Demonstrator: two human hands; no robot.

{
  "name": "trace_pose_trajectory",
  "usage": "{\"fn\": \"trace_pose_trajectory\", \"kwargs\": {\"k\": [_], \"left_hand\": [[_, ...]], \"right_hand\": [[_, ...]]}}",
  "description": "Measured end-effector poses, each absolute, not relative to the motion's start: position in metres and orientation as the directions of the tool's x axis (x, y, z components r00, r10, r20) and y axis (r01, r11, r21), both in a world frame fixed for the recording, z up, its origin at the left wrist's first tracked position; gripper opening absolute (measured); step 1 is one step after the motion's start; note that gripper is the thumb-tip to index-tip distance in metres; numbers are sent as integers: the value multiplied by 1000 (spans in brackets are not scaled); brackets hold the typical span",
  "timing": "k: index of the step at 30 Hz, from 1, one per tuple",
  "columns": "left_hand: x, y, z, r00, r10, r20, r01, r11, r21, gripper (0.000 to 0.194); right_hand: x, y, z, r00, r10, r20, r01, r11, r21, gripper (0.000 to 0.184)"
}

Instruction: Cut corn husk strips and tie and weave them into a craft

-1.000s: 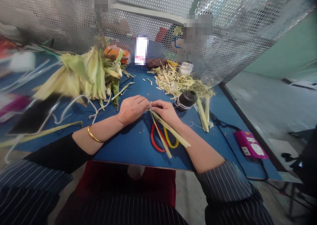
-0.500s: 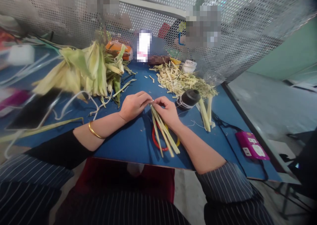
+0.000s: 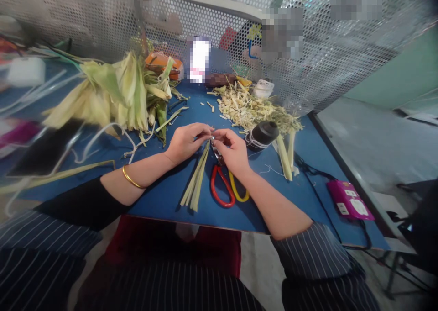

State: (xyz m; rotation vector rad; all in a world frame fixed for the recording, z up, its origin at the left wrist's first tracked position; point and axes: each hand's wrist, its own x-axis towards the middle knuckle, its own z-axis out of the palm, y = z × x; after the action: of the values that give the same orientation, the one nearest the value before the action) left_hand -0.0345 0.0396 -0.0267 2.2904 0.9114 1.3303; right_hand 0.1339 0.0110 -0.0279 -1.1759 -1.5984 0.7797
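Observation:
Near the middle of the blue table, my left hand [image 3: 189, 143] is closed in a pinch on the top of a small bundle of pale green corn husk strips [image 3: 196, 178], which hang down toward me. Opposite it, my right hand [image 3: 233, 152] pinches close to the same end, its fingertips almost meeting the left ones. Whatever sits between the right fingertips is too small to make out. Scissors [image 3: 222, 187] with one red and one yellow handle lie under my right hand, which partly covers them. A black cone of thread [image 3: 263, 135] stands just beyond that hand.
A heap of corn husks [image 3: 126, 92] lies at the left, beside a dark phone [image 3: 44, 149] and a white cord [image 3: 99, 139]. Cut husk scraps [image 3: 246, 108] are piled at the back right. A magenta power strip [image 3: 349, 199] with black cable lies right. Perforated metal mesh [image 3: 219, 14] borders the back.
The husk strips have swung from beneath my right hand to the left, below my left hand. More of the scissors now shows. Both hands stay close together.

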Motion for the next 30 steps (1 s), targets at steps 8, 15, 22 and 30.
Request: {"fn": "trace_pose_trajectory", "kwargs": {"k": [8,15,22,30], "left_hand": [[-37,43,-28,401,599,692,456,-787,417,14],[-38,42,-27,372,634,678,517,-748,415,21],[-41,43,-25,432,577,693,553,-777,302,24],[-39,41,-22,489,550,677,556,-795,243,23]], "right_hand": [[136,13,-31,-50,975,217,263,222,-939,16],[136,13,-32,-39,976,214,253,217,-943,9],[137,10,-23,-30,928,370,405,350,-845,8],[137,8,-20,-35,932,362,390,346,-853,8]]}}
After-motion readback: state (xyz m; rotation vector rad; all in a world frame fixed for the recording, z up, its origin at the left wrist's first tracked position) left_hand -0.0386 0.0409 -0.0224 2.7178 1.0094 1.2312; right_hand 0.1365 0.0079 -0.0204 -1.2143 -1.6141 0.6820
